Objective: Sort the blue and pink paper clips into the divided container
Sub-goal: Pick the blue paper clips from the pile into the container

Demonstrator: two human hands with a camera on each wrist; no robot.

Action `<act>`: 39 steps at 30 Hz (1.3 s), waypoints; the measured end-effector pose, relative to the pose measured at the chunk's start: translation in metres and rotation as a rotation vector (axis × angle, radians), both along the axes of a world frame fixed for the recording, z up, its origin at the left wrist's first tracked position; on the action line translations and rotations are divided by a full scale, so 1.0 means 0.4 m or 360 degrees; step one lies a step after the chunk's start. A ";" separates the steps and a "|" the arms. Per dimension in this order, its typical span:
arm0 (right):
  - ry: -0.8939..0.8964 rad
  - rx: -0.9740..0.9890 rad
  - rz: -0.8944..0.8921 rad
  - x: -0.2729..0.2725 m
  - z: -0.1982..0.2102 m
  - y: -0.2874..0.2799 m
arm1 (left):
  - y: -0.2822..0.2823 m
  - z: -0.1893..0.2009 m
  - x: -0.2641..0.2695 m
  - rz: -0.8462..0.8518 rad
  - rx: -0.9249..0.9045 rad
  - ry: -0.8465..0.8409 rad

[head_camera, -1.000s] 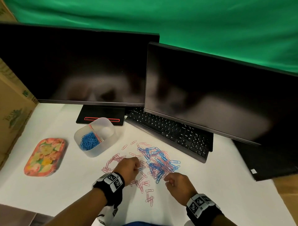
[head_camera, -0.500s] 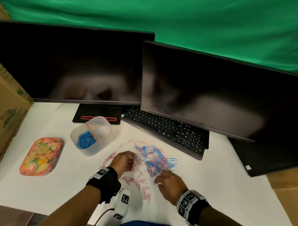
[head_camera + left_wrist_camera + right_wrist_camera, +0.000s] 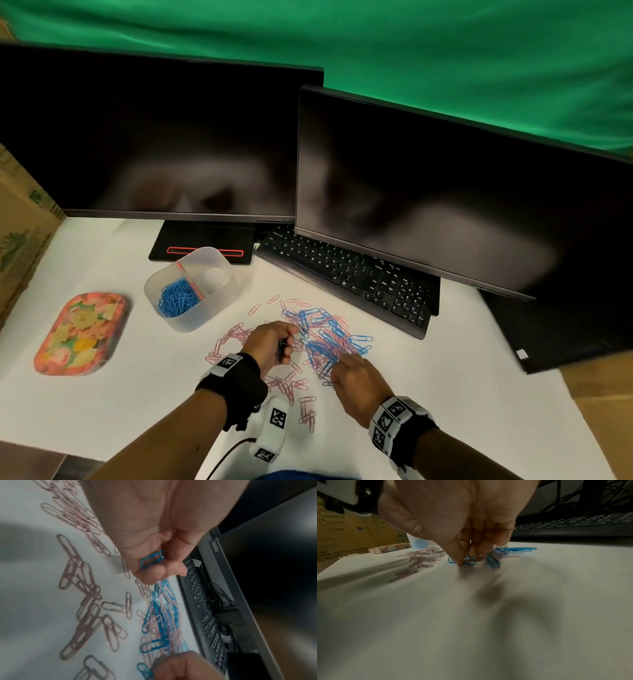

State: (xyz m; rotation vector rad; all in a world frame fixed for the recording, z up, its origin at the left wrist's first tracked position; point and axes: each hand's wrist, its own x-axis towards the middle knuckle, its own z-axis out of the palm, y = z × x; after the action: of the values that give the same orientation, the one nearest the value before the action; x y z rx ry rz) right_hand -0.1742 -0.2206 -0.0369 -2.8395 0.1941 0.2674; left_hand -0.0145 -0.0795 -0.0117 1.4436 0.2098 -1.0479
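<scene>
Blue and pink paper clips lie in a mixed pile (image 3: pixel 329 339) on the white table, with mostly pink clips (image 3: pixel 233 339) spread to its left. My left hand (image 3: pixel 284 346) hovers at the pile's left edge, fingers curled round a blue paper clip (image 3: pixel 151 559). My right hand (image 3: pixel 334 377) is at the pile's near edge, thumb and fingertips pinching another blue clip (image 3: pixel 467 561) that lies on the table. The translucent divided container (image 3: pixel 219 260) stands back left. Blue clips (image 3: pixel 178 298) fill its left compartment.
Two dark monitors (image 3: pixel 428 192) and a black keyboard (image 3: pixel 349 277) stand just behind the pile. A floral tray (image 3: pixel 82 332) lies at the left, with a cardboard box (image 3: pixel 20 219) beyond it. A white tagged device (image 3: pixel 274 431) with a cable lies between my forearms.
My left hand has drawn back slightly from the pile with fingers curled round a blue clip. My right hand has come down onto a blue clip at the pile's near edge.
</scene>
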 end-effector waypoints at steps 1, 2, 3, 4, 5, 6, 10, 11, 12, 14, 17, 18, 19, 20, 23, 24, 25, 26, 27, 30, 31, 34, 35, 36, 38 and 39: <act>0.0029 0.0047 0.0002 0.000 0.000 -0.001 | -0.003 -0.001 -0.001 -0.0123 0.0099 -0.0129; 0.0035 0.0091 -0.0005 0.002 0.003 -0.003 | -0.006 -0.003 -0.003 -0.0288 0.0233 -0.0327; 0.0052 0.0144 -0.0023 0.003 0.005 -0.004 | -0.008 -0.007 -0.006 -0.0479 0.0385 -0.0598; 0.0082 0.0199 -0.0078 0.004 0.011 -0.004 | -0.010 -0.011 -0.011 -0.0690 0.0525 -0.0906; 0.0094 0.0273 -0.0166 0.003 0.016 -0.006 | -0.009 -0.015 -0.017 -0.0919 0.0651 -0.1180; 0.0106 0.0353 -0.0269 0.001 0.021 -0.009 | -0.009 -0.020 -0.025 -0.1140 0.0753 -0.1410; 0.0050 0.0632 -0.0467 -0.011 0.019 -0.027 | -0.007 -0.044 -0.037 -0.1612 0.0917 -0.1818; 0.0033 0.0723 -0.0524 -0.012 0.018 -0.031 | -0.007 -0.047 -0.035 -0.1625 0.0932 -0.1845; 0.0021 0.0832 -0.0612 -0.011 0.018 -0.034 | -0.005 -0.053 -0.032 -0.1643 0.0946 -0.1862; 0.0013 0.1070 -0.0833 -0.004 0.018 -0.037 | 0.002 -0.061 -0.030 -0.1711 0.0979 -0.1868; 0.0002 0.1286 -0.1047 0.012 0.015 -0.043 | 0.016 -0.060 -0.023 -0.1694 0.0966 -0.1826; 0.0017 0.1295 -0.1062 0.017 0.019 -0.046 | 0.018 -0.055 -0.022 -0.1662 0.0935 -0.1776; 0.0032 0.1300 -0.1055 0.024 0.021 -0.048 | 0.021 -0.052 -0.018 -0.1606 0.0895 -0.1721; 0.0057 0.1304 -0.1035 0.028 0.025 -0.050 | 0.023 -0.047 -0.015 -0.1559 0.0846 -0.1647; 0.0153 0.0961 -0.0677 0.033 0.044 -0.046 | 0.031 -0.044 0.000 -0.1336 0.0745 -0.1378; 0.0184 0.0775 -0.0518 0.036 0.048 -0.043 | 0.034 -0.044 0.005 -0.1252 0.0706 -0.1315; 0.0217 0.0579 -0.0371 0.039 0.048 -0.041 | 0.036 -0.046 0.009 -0.1186 0.0680 -0.1283; 0.0250 0.0436 -0.0260 0.043 0.048 -0.039 | 0.038 -0.048 0.010 -0.1140 0.0674 -0.1262; 0.0270 0.0341 -0.0184 0.049 0.048 -0.037 | 0.038 -0.050 0.012 -0.1091 0.0661 -0.1240; 0.0299 0.0157 -0.0106 0.068 0.046 -0.032 | 0.037 -0.054 0.016 -0.0962 0.0593 -0.1108; 0.0312 0.0100 -0.0088 0.073 0.045 -0.030 | 0.037 -0.050 0.017 -0.0938 0.0562 -0.1043; 0.0382 -0.0014 -0.0061 0.075 0.041 -0.023 | 0.036 -0.032 0.023 -0.0801 0.0434 -0.0759; 0.0395 -0.0033 -0.0063 0.073 0.038 -0.022 | 0.037 -0.022 0.024 -0.0695 0.0374 -0.0613; 0.0406 -0.0041 -0.0075 0.073 0.037 -0.020 | 0.037 -0.014 0.027 -0.0580 0.0313 -0.0466; 0.0409 0.0016 -0.0143 0.073 0.036 -0.021 | 0.041 -0.008 0.035 -0.0393 0.0236 -0.0274; 0.0405 0.0059 -0.0180 0.074 0.038 -0.022 | 0.045 -0.008 0.038 -0.0313 0.0222 -0.0228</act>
State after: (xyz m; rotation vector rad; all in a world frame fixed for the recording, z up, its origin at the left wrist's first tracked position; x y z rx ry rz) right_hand -0.1444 -0.2293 -0.0218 -2.7383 0.3954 0.6007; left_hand 0.0007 -0.0616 -0.0147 1.6851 0.0381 -1.0996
